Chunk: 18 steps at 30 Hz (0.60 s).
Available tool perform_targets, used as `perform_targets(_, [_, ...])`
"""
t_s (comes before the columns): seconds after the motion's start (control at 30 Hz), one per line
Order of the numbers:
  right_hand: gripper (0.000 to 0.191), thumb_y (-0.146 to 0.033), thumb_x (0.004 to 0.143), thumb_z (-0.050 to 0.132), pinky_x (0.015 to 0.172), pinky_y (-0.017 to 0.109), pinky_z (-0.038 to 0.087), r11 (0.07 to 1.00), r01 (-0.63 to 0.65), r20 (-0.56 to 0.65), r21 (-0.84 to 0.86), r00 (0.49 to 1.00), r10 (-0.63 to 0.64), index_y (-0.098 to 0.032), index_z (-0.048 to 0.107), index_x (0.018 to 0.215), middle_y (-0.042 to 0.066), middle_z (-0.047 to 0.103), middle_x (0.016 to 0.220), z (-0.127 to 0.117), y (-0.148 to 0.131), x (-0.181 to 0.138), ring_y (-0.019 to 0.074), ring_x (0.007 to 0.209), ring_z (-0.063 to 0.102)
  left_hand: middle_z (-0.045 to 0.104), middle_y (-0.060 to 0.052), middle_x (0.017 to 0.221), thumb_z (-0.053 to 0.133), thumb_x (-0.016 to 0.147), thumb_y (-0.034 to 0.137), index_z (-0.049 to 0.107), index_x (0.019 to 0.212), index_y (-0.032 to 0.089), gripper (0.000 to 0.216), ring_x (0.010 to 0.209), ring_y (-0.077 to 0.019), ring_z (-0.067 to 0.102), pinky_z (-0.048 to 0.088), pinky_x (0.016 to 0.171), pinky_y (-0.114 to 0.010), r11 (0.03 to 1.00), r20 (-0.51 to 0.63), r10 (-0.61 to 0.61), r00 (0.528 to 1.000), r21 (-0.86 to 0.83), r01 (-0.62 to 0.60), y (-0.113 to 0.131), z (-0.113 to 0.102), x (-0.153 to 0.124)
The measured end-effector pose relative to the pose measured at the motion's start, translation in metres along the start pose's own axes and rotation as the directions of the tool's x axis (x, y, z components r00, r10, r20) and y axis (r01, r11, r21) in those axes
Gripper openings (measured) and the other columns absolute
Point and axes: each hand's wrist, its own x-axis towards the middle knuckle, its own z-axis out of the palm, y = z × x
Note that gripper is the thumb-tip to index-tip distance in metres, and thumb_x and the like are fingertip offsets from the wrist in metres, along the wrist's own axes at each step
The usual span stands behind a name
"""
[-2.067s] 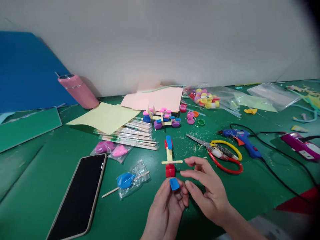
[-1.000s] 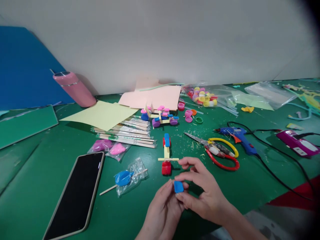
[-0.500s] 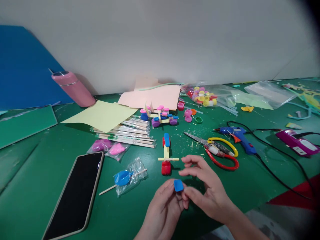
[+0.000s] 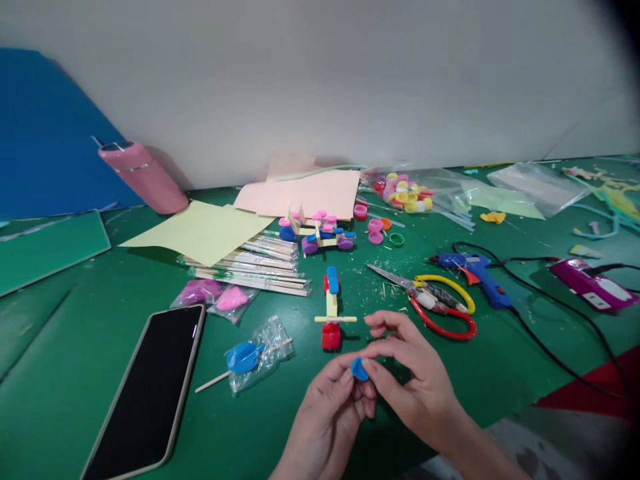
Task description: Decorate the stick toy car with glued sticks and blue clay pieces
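- While both hands hover near the table's (image 4: 75, 393) front edge, the left hand (image 4: 327, 410) and right hand (image 4: 413, 383) jointly pinch a small blue cap (image 4: 359, 369).
- No readable writing shows anywhere.

Small blue plastic piece (image 4: 359, 369) — smooth, glossy phone screen (image 4: 143, 390), matt paper sheets (image 4: 200, 230), wooden sticks (image 4: 250, 263) — crinkly clear wrap.

Blue cap now pinched between both hands

Two seconds back the left hand (image 4: 327, 407) alone presented the blue cap (image 4: 359, 369) face-up, right hand (image 4: 410, 380) open beside it. The right fingertips have since closed onto the cap; it has turned edge-on, showing smaller and rounder, and sits slightly further right.
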Motion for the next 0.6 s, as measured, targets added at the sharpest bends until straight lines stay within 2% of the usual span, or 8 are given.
perform_targets(0.2, [0.014,-0.014,0.077,0.056,0.080,0.026,0.043,1.000,-0.002,0.011,0.003,1.000,0.002,-0.025,0.064,0.081,0.003,0.046,0.108,-0.0011,0.0000,-0.0015,0.0158,0.096,0.049,0.060,-0.005,0.066,0.060,0.073,0.022,0.065,0.092,0.008,0.024,0.059,-0.0117,0.050,0.038,0.057,-0.024,1.000,0.029,0.000,1.000,0.005,0.000,0.0009,-0.0016,-0.0006])
perform_targets(0.37, [0.014,-0.013,0.078,0.055,0.081,0.025,0.043,1.000,-0.003,0.017,-0.002,1.000,0.003,-0.025,0.064,0.079,0.003,0.047,0.107,-0.0002,-0.0004,-0.0020,0.0163,0.098,0.048,0.060,-0.005,0.064,0.060,0.074,0.024,0.068,0.087,0.009,0.022,0.056,-0.0115,0.052,0.040,0.055,-0.022,1.000,0.031,0.006,1.000,0.008,-0.006,0.0036,0.0028,-0.0019])
perform_targets(0.6, [0.019,-0.014,0.077,0.057,0.083,0.026,0.043,0.999,-0.003,0.041,0.043,0.999,0.001,-0.025,0.063,0.091,0.003,0.043,0.113,-0.0004,0.0001,-0.0065,0.0148,0.094,0.050,0.062,-0.004,0.060,0.066,0.070,0.025,0.070,0.082,0.011,0.019,0.052,-0.0097,0.051,0.040,0.051,-0.019,1.000,-0.001,0.018,1.000,0.017,-0.018,0.0037,0.0005,-0.0013])
